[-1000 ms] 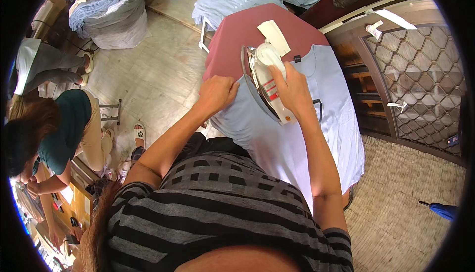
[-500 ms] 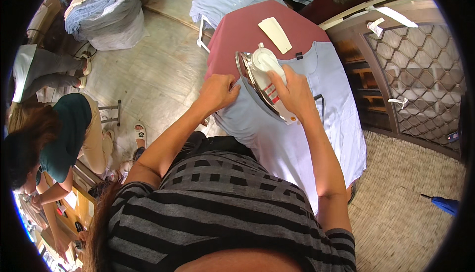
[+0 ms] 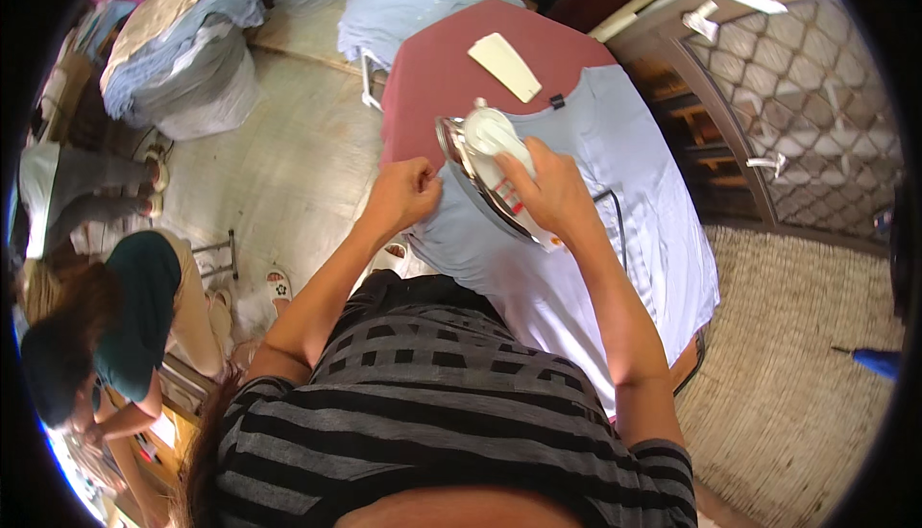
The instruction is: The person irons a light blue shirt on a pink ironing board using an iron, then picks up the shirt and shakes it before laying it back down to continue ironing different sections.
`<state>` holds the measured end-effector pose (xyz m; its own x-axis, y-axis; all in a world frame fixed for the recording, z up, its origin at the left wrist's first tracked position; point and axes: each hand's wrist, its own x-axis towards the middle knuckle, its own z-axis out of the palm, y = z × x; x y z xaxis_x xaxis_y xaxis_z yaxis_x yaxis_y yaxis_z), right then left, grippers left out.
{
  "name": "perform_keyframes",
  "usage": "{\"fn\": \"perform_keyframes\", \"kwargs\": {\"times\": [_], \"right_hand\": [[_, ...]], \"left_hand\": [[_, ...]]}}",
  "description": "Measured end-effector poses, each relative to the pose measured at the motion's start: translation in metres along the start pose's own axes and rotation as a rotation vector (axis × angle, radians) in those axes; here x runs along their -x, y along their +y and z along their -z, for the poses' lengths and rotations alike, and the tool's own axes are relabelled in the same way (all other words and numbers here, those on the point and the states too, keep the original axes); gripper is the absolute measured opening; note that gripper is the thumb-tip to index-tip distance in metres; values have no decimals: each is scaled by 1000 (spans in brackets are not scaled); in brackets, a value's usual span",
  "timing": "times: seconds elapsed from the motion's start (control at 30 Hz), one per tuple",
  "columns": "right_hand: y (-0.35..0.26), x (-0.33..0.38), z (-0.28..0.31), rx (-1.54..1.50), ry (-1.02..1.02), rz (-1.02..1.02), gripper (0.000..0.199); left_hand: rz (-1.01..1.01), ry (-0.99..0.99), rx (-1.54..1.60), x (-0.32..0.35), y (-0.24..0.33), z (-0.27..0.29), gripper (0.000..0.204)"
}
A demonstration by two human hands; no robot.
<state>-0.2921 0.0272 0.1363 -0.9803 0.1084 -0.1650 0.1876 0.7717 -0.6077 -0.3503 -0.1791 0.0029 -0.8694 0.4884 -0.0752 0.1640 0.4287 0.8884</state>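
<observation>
A white steam iron [image 3: 495,137] with a shiny soleplate edge is in my right hand [image 3: 555,192], whose fingers wrap round its handle. The iron is tilted, its metal edge toward my left hand. Below it a light blue garment [image 3: 615,134] with a small dark neck label lies spread over the maroon ironing board [image 3: 423,72]. At the garment's left edge my left hand [image 3: 401,197] is closed, pinching the fabric. Beyond the iron, a cream tapered flat piece [image 3: 506,67] rests on the board. A dark cord [image 3: 617,225] runs behind my right wrist.
Piles of light blue garments [image 3: 413,0] lie beyond the board. A wrapped bundle of clothes [image 3: 187,76] stands at the far left. On the left a person in a dark green top [image 3: 134,302] bends over a table. A lattice-panelled door [image 3: 807,115] borders the right side.
My view has shifted slightly, so the board and door sit farther left. The iron stays tilted in my right hand, and my left hand remains at the garment's edge.
</observation>
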Motion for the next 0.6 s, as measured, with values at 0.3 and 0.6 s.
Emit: {"fn": "perform_keyframes", "kwargs": {"times": [0.3, 0.6], "right_hand": [[21, 60, 0, -9, 49, -77, 44], [29, 131, 17, -7, 65, -390, 40]], "left_hand": [[-315, 119, -174, -43, 16, 16, 22], [-493, 187, -357, -109, 22, -38, 22]]}}
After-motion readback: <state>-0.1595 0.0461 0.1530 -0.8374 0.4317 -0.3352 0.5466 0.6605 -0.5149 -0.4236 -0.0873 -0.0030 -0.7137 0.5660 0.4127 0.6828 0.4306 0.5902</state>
